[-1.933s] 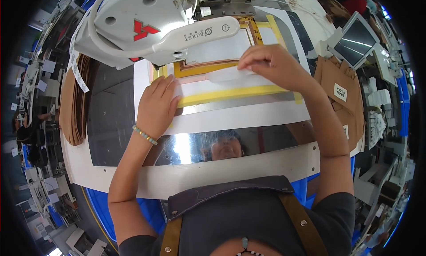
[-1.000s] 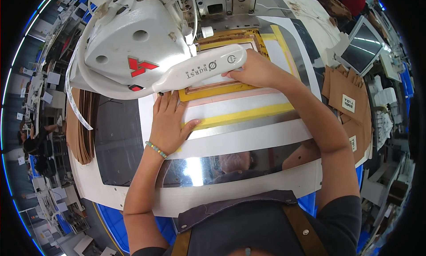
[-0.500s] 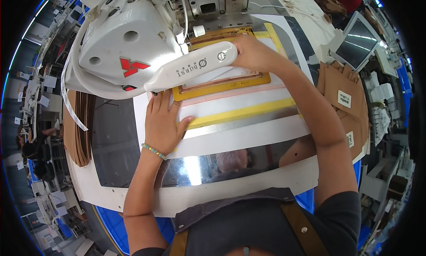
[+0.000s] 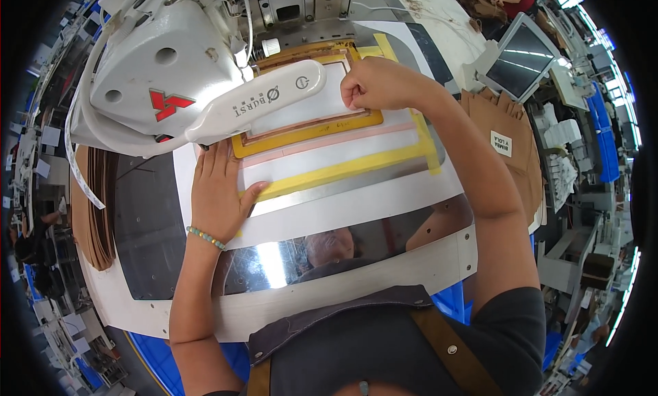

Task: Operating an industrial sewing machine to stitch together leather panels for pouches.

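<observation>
My left hand (image 4: 221, 202) lies flat, fingers outstretched and thumb apart, on a white sheet (image 4: 411, 182) beside the left end of a yellow frame (image 4: 308, 133). Over the right part of that frame, my right hand (image 4: 380, 85) is closed with its fingers curled in. Whatever it may hold is hidden or too small to make out. White material (image 4: 301, 108) fills the frame's inside. A pink strip (image 4: 336, 144) and yellow tape (image 4: 329, 171) run along the near side. Above my left fingers hangs a white rounded lamp-like bar (image 4: 257, 100), covering part of the frame.
A large white sewing machine head (image 4: 137, 74) looms at the upper left. Brown pieces are stacked at the left (image 4: 98, 211), and more brown pieces (image 4: 510, 159) lie at the right below a tilted screen (image 4: 522, 58). Another person in red (image 4: 519, 0) is at the far right.
The whole view has shifted, moving the scene left. My right hand's curled fingers now show clear of the white bar's end, nearer the frame's inside. My left hand stays flat.
</observation>
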Demonstrator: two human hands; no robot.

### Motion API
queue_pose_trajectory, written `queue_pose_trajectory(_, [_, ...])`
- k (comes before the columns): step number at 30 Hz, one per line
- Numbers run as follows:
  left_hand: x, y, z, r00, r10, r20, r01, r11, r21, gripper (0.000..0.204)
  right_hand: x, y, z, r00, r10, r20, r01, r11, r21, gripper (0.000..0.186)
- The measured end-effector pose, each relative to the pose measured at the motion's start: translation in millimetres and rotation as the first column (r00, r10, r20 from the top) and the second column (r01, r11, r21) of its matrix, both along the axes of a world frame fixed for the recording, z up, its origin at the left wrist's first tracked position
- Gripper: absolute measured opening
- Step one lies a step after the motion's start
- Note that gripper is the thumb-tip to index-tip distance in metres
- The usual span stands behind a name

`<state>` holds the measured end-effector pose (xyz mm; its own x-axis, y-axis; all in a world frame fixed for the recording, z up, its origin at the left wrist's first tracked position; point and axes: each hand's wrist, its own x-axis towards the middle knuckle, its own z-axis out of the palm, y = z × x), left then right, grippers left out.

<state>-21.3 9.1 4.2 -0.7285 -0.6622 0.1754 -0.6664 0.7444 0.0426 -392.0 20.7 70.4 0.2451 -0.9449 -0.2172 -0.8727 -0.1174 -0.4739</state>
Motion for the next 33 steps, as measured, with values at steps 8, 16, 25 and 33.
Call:
queue_pose_trajectory(8, [-1.5, 2.3, 7.1, 1.0, -0.003, 0.014, 0.002, 0.999, 0.033, 0.091, 1.9, -5.7, -1.9, 0.994, 0.049, -0.094, -0.048, 0.999, 0.016, 0.007])
queue_pose_trajectory(16, [-4.8, 6.9, 13.5, 0.999, 0.009, 0.036, -0.011, 0.999, 0.043, 0.091, 7.8, -8.1, -0.4, 0.975, 0.071, -0.209, -0.067, 0.997, 0.027, 0.011])
queue_pose_trajectory(25, [-0.4, 3.3, 6.1, 1.0, -0.004, 0.017, 0.005, 1.0, -0.029, 0.086, 14.9, 1.7, 8.5, 0.974, 0.099, -0.204, -0.133, 0.978, -0.158, 0.019])
queue_pose_trajectory(33, [2.6, 4.7, 5.3, 1.0, 0.01, 0.011, -0.01, 1.0, -0.004, 0.088, 24.9, 11.1, -24.6, 0.825, 0.147, -0.545, -0.344, 0.896, -0.28, 0.01])
